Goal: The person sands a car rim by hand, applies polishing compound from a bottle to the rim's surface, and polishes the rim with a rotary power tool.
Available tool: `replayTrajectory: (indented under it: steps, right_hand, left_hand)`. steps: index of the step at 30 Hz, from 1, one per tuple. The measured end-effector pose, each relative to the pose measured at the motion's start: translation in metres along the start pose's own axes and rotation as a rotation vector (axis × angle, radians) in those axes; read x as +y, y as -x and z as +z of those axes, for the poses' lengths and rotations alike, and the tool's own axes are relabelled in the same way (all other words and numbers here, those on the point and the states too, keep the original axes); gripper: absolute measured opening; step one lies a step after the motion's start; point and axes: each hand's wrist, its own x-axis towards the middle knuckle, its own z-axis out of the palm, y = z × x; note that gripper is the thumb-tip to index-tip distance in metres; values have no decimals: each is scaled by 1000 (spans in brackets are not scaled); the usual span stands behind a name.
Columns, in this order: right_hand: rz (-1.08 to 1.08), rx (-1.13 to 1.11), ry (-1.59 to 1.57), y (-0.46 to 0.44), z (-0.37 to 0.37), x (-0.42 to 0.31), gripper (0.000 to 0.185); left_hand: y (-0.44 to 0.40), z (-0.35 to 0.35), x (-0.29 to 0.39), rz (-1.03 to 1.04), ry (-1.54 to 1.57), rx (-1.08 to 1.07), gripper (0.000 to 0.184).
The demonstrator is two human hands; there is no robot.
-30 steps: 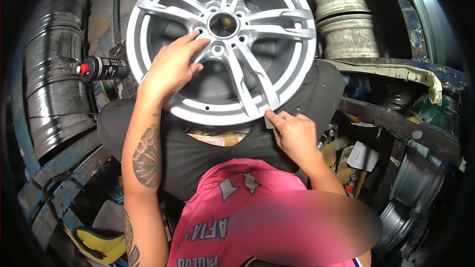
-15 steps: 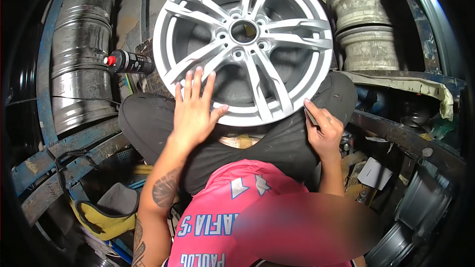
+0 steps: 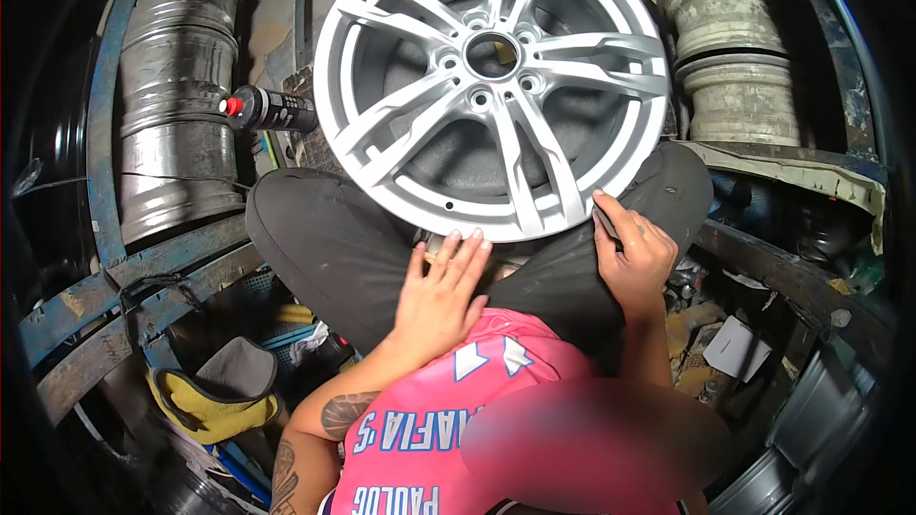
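Note:
A silver alloy wheel rim with paired spokes lies face up over the dark trousers of my crossed legs. My left hand is at the rim's near edge, fingers stretched out and a little apart, the fingertips at or just below the lip. It holds nothing. At the near right edge of the wheel, my right hand is closed, with the index finger against the outer lip. A thin dark edge shows between its thumb and fingers; what it is stays mostly hidden.
A black bottle with a red cap lies left of the wheel. Stacked metal rims stand at left and pale, worn rims at right. Blue metal beams flank my legs. A yellow and grey fabric item is at lower left.
My left hand has slid off the spokes toward me, down to the rim's near edge. My right hand keeps its place at the lip. The whole view has shifted slightly.

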Motion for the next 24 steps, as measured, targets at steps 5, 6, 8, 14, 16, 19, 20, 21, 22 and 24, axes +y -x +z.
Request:
replayTrajectory:
  steps: [5,6,8,14,16,19,20,21,22,24]
  right_hand:
    - [99,34,-102,6,2,0,27]
    - [118,31,-112,6,2,0,26]
    - [69,76,-92,3,5,1,28]
    - [33,103,-53,-2,5,-6,33]
    - [43,42,-49,-4,6,-11,32]
    - [-36,-49,-111,-6,15,-20,31]
    - [-17,-97,-198,-4,21,-26,30]
    - [-28,-159,-277,-4,26,-35,31]
    - [-94,-185,-285,-3,32,-43,33]
    - [-156,-236,-273,3,40,-62,40]
  left_hand:
    - [6,-36,-30,-231,-135,32,82]
    - [3,-38,-32,-262,-170,70,82]
    - [-1,-38,-32,-308,-261,115,87]
    - [-8,-3,0,-390,-106,137,96]
    - [-7,6,3,-331,-18,181,96]
    - [-5,10,9,-202,48,83,92]
    - [-3,12,9,-152,166,76,86]
    - [-1,11,7,-78,313,82,80]
    - [0,9,3,2,458,88,74]
    - [2,2,-6,146,730,184,45]
